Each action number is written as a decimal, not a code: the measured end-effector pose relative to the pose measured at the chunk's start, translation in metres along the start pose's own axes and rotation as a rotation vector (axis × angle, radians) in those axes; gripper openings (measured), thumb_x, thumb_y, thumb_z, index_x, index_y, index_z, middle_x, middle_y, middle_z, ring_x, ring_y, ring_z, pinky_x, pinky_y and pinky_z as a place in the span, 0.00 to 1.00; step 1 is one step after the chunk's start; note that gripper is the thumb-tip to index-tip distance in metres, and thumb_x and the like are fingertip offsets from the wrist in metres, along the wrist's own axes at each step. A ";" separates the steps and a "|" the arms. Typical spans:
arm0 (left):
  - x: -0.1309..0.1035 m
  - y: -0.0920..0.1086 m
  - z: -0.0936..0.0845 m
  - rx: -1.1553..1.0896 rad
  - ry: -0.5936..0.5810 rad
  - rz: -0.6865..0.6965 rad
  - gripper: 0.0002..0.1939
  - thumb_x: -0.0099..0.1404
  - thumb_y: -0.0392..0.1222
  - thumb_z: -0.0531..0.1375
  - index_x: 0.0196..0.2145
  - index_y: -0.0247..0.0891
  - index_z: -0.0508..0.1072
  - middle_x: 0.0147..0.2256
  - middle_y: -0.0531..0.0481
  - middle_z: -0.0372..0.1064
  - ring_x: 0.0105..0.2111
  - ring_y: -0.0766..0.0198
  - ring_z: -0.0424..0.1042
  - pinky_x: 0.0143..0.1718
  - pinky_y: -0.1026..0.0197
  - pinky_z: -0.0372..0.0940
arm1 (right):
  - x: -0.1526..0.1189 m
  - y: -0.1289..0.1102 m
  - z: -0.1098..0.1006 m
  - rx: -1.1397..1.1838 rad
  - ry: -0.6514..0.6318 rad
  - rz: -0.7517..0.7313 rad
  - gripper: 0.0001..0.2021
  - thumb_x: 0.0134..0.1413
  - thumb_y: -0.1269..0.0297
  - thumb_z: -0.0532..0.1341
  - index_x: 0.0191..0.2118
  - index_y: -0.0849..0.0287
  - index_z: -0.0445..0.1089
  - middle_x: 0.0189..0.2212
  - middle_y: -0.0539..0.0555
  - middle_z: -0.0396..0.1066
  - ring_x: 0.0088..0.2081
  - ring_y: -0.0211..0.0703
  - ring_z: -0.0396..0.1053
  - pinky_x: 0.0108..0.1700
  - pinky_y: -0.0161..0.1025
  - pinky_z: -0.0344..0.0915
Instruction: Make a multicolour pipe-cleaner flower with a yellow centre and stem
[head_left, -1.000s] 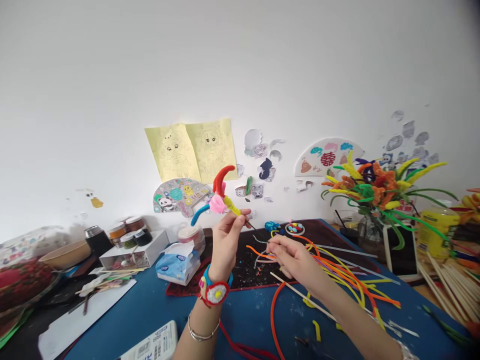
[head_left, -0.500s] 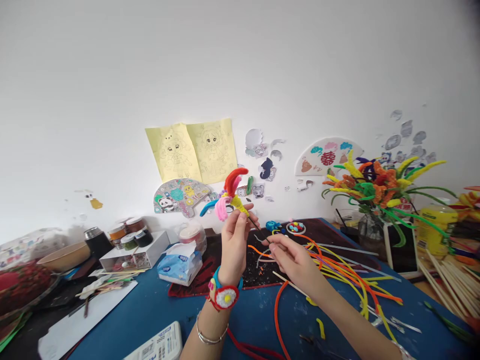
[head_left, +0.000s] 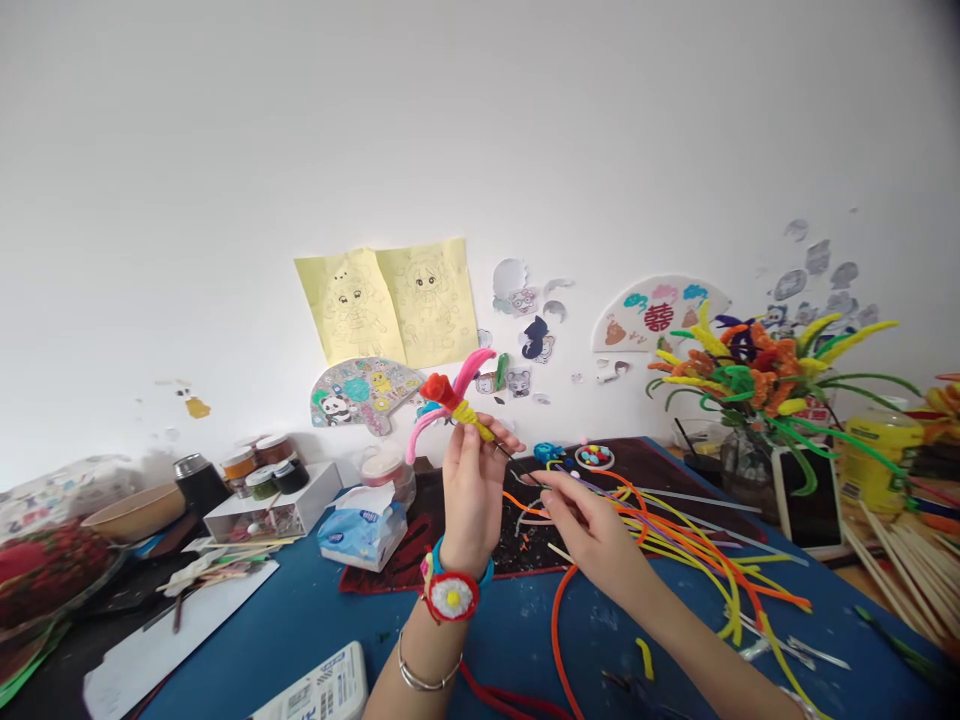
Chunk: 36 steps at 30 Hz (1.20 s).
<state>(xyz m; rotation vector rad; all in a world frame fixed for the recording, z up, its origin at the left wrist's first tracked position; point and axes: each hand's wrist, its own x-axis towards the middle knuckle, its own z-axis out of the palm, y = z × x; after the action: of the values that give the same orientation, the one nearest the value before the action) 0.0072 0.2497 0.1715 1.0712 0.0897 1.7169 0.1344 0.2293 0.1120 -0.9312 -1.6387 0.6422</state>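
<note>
Between thumb and fingers, my left hand (head_left: 474,480) grips a pipe-cleaner flower (head_left: 466,408) at its yellow-wrapped base. Red-orange and pink fuzzy petals spread from its top, with a bit of blue behind them. A thin dark stem (head_left: 510,456) runs from the base down toward the right. My right hand (head_left: 577,510) pinches the lower end of that stem, a short way from the left hand. Grey strands hang near the right fingertips; I cannot tell whether they join the stem. A bracelet with a white and yellow flower (head_left: 453,598) circles my left wrist.
Orange and yellow pipe cleaners (head_left: 712,565) spread right of my hands. Behind them are a dish of pompoms (head_left: 595,457), a vase of pipe-cleaner flowers (head_left: 750,480) and a phone (head_left: 808,500). A tissue pack (head_left: 363,535) and a white box of jars (head_left: 274,510) stand left.
The flower has turned about its stem: the red-orange petals now face left toward me, and a pink one points up right. My left fingers have loosened and spread slightly.
</note>
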 end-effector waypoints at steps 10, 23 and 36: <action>0.001 0.004 0.000 -0.106 0.045 -0.078 0.09 0.69 0.42 0.55 0.34 0.35 0.70 0.22 0.59 0.45 0.19 0.73 0.45 0.19 0.70 0.48 | -0.003 0.005 0.011 -0.072 0.014 -0.074 0.20 0.63 0.58 0.51 0.54 0.59 0.71 0.52 0.60 0.72 0.32 0.46 0.73 0.31 0.41 0.69; -0.001 0.033 0.003 -0.103 -0.017 -0.108 0.10 0.65 0.41 0.51 0.28 0.37 0.66 0.24 0.55 0.50 0.21 0.70 0.51 0.24 0.65 0.55 | -0.007 0.005 0.011 -0.286 0.095 -0.327 0.19 0.67 0.66 0.47 0.56 0.60 0.69 0.27 0.54 0.68 0.27 0.40 0.66 0.31 0.37 0.64; -0.001 0.042 0.000 -0.176 -0.041 -0.151 0.12 0.63 0.39 0.55 0.22 0.38 0.61 0.21 0.58 0.40 0.19 0.71 0.43 0.20 0.66 0.51 | -0.008 0.003 0.008 -0.368 0.084 -0.423 0.20 0.66 0.71 0.47 0.57 0.62 0.67 0.26 0.53 0.65 0.28 0.40 0.65 0.32 0.37 0.62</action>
<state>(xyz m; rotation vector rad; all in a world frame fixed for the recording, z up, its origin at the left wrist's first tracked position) -0.0230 0.2308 0.1932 0.9449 -0.0063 1.5361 0.1278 0.2242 0.1030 -0.8155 -1.8371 0.0113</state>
